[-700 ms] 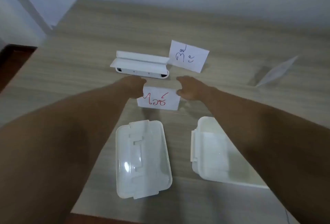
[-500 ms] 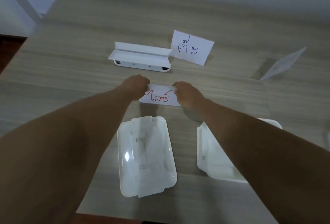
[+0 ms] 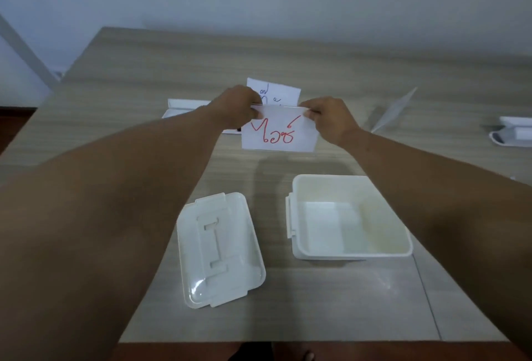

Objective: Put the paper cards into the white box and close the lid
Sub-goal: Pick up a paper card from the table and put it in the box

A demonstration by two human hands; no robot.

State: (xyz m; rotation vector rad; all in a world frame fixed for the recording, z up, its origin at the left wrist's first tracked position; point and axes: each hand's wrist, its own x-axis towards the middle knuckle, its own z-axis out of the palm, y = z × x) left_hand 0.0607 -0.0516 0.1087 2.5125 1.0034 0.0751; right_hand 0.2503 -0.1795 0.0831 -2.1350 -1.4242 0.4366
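Note:
A white paper card with red writing (image 3: 279,135) hangs upright above the table. My left hand (image 3: 237,106) pinches its top left corner and my right hand (image 3: 328,119) pinches its top right corner. Behind it stands a second card with blue and green writing (image 3: 280,94), partly hidden by my hands. The open white box (image 3: 349,218) sits near me on the right with nothing in it. Its lid (image 3: 218,248) lies upside down on the table to the left of the box.
A white card stand (image 3: 184,106) lies behind my left hand. A third paper card (image 3: 395,109) leans at the right. Another white holder (image 3: 512,132) sits at the far right edge. The wooden table (image 3: 331,311) ends close to me.
Both hands have lifted the red-lettered card off the table and now hold it upright by its top corners. The camera has tilted, so the box now shows fully.

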